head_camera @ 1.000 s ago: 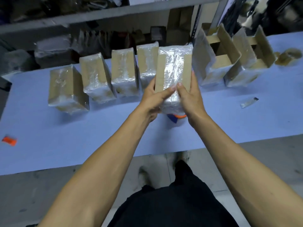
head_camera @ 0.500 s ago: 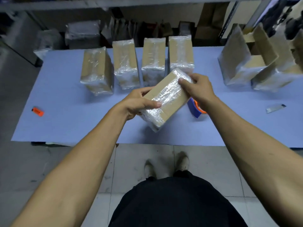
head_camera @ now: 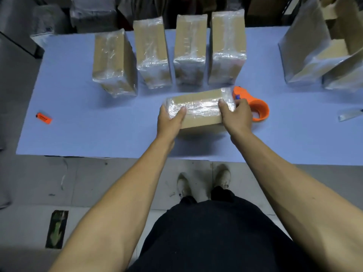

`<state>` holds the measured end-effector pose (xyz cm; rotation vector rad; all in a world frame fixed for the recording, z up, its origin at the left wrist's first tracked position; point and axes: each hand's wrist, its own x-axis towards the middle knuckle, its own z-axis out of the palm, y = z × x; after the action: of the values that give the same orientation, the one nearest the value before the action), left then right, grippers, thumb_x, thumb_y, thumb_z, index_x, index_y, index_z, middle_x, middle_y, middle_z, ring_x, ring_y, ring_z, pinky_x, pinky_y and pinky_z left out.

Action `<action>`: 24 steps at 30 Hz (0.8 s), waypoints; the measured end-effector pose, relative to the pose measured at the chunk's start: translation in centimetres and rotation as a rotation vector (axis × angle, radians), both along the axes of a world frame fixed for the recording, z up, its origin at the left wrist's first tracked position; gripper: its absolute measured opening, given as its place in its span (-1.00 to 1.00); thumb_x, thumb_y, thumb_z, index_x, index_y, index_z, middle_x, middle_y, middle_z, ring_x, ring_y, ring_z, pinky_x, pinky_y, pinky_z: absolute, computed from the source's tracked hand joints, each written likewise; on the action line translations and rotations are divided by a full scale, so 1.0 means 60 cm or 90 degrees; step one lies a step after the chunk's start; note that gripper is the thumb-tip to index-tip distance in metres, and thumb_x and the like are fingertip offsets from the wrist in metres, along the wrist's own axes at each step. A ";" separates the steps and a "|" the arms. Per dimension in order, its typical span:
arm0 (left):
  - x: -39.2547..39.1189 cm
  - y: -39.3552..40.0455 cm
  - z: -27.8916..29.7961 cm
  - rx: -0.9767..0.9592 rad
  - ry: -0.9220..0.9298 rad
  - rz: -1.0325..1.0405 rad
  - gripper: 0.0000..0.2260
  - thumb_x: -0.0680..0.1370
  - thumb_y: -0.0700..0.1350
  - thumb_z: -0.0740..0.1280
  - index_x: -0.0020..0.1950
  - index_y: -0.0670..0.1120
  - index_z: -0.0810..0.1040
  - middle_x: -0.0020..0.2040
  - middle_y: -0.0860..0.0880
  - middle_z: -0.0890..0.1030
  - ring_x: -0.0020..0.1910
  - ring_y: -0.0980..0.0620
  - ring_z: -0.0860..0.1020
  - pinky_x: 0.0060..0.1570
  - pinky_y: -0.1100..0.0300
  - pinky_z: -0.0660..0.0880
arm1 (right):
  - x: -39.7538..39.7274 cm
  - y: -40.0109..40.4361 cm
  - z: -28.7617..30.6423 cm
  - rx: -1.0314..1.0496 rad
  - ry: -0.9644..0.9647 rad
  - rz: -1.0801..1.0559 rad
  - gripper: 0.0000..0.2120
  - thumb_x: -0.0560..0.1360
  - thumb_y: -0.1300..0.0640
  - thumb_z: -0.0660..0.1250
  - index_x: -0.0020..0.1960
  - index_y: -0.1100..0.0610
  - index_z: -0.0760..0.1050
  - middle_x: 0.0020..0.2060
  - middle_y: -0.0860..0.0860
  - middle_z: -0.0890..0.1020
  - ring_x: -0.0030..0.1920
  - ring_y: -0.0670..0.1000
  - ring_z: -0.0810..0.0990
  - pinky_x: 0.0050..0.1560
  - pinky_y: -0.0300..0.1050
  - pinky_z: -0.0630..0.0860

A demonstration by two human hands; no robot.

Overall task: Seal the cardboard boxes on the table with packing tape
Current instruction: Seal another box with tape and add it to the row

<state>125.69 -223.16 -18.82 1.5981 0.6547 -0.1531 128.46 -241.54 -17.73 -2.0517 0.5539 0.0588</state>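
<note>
A taped cardboard box [head_camera: 198, 108] lies lengthwise, left to right, near the middle of the blue table [head_camera: 98, 130]. My left hand [head_camera: 170, 122] grips its left end and my right hand [head_camera: 236, 116] grips its right end, thumbs on the shiny tape on top. An orange tape dispenser [head_camera: 253, 105] sits just behind my right hand. Several taped boxes [head_camera: 153, 54] stand in a row at the back of the table. Open cardboard boxes [head_camera: 318, 46] with raised flaps stand at the far right.
A small orange object [head_camera: 44, 118] lies at the table's left. A utility knife [head_camera: 350, 115] lies at the right edge of view. The table's front edge runs just below my wrists, above a tiled floor and my shoes. Wrapped packages crowd the shelves behind.
The box was held upright in the air, then tilted, and now lies flat on the table in both hands. The view has tipped down, and the tape dispenser is now uncovered.
</note>
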 end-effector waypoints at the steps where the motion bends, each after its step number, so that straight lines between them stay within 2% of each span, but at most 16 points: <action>1: -0.003 0.000 -0.011 0.007 0.019 -0.010 -0.29 0.55 0.04 0.47 0.60 -0.08 0.22 0.54 -0.05 0.39 0.48 -0.06 0.41 0.46 -0.09 0.39 | -0.007 -0.003 -0.013 0.004 0.022 0.006 -0.54 0.52 -0.14 0.37 0.14 0.24 0.45 0.06 0.12 0.61 0.09 0.14 0.55 0.12 0.03 0.46; 5: 0.002 -0.004 -0.028 0.055 0.016 -0.002 -0.27 0.49 0.09 0.47 0.58 -0.09 0.28 0.50 -0.07 0.44 0.45 -0.08 0.45 0.44 -0.08 0.42 | -0.002 -0.017 -0.032 -0.013 0.031 0.030 -0.57 0.52 -0.19 0.34 0.04 0.20 0.45 -0.09 0.05 0.59 -0.06 0.06 0.52 -0.06 -0.06 0.39; 7: 0.006 -0.007 -0.031 0.058 0.003 -0.010 -0.29 0.47 0.10 0.46 0.55 -0.10 0.34 0.46 -0.09 0.49 0.42 -0.09 0.48 0.42 -0.09 0.44 | 0.008 -0.031 -0.033 0.032 0.033 -0.020 -0.60 0.58 -0.20 0.22 -0.07 0.16 0.47 -0.22 -0.02 0.57 -0.13 0.03 0.51 -0.08 -0.06 0.41; 9: 0.012 -0.013 -0.031 0.067 -0.005 -0.020 -0.31 0.47 0.09 0.45 0.54 -0.09 0.35 0.44 -0.08 0.51 0.41 -0.09 0.49 0.41 -0.10 0.44 | 0.022 -0.055 -0.032 -0.016 0.003 -0.041 -0.62 0.62 -0.12 0.14 -0.12 0.15 0.49 -0.23 0.01 0.58 -0.11 0.06 0.52 -0.06 -0.03 0.42; 11: 0.019 -0.019 -0.029 0.067 -0.007 -0.026 -0.30 0.48 0.09 0.44 0.56 -0.06 0.32 0.45 -0.07 0.50 0.42 -0.08 0.48 0.42 -0.09 0.43 | 0.033 -0.081 -0.039 -0.136 0.011 -0.003 -0.70 0.60 -0.02 0.21 0.05 0.20 0.56 -0.04 0.10 0.64 0.04 0.12 0.57 0.04 -0.04 0.43; 13: 0.028 -0.024 -0.027 0.068 -0.009 -0.026 -0.26 0.46 0.11 0.45 0.59 -0.04 0.29 0.49 -0.05 0.46 0.45 -0.06 0.45 0.45 -0.07 0.40 | 0.051 -0.097 -0.044 -0.167 0.072 0.030 -0.60 0.56 -0.02 0.30 0.28 0.22 0.49 0.12 0.13 0.63 0.15 0.16 0.56 0.01 -0.13 0.39; 14: 0.030 -0.025 -0.026 0.069 -0.009 -0.023 -0.22 0.44 0.12 0.45 0.60 -0.04 0.28 0.51 -0.04 0.44 0.47 -0.04 0.42 0.46 -0.06 0.39 | 0.060 -0.103 -0.046 -0.158 0.104 0.047 -0.55 0.54 -0.03 0.33 0.31 0.22 0.45 0.12 0.14 0.62 0.14 0.17 0.56 -0.04 -0.14 0.36; 17: 0.031 -0.025 -0.028 0.073 -0.002 -0.020 -0.14 0.39 0.20 0.47 0.62 -0.03 0.25 0.55 -0.01 0.38 0.51 0.00 0.38 0.48 -0.05 0.36 | 0.074 -0.115 -0.056 -0.207 0.138 0.172 -0.54 0.48 0.03 0.41 0.20 0.29 0.36 -0.07 0.18 0.58 -0.04 0.25 0.57 -0.19 -0.04 0.35; 20: 0.031 -0.026 -0.033 0.065 -0.003 -0.016 -0.14 0.36 0.23 0.48 0.58 -0.02 0.29 0.47 -0.04 0.48 0.44 -0.04 0.46 0.45 -0.09 0.40 | 0.071 -0.121 -0.062 -0.247 0.150 0.231 -0.57 0.47 0.17 0.37 0.24 0.29 0.30 -0.15 0.21 0.56 -0.16 0.27 0.55 -0.26 0.10 0.41; 22: 0.032 -0.033 -0.033 0.052 -0.005 -0.007 -0.16 0.36 0.21 0.50 0.57 -0.01 0.31 0.43 -0.02 0.51 0.41 -0.04 0.50 0.43 -0.09 0.42 | 0.069 -0.120 -0.058 -0.205 0.103 0.229 -0.68 0.49 0.14 0.36 0.18 0.23 0.45 -0.15 0.19 0.62 -0.19 0.19 0.56 -0.22 0.14 0.50; 24: 0.034 -0.048 -0.028 0.040 -0.006 -0.005 -0.21 0.40 0.15 0.50 0.57 -0.01 0.31 0.43 -0.03 0.52 0.40 -0.05 0.51 0.42 -0.11 0.43 | 0.067 -0.125 -0.045 -0.144 0.059 0.187 -0.72 0.52 0.07 0.34 0.17 0.17 0.55 -0.07 0.15 0.65 -0.15 0.09 0.55 -0.20 0.03 0.51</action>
<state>127.70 -226.05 -20.50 1.6603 0.6512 -0.1314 132.48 -249.07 -20.42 -2.3483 0.3234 0.2777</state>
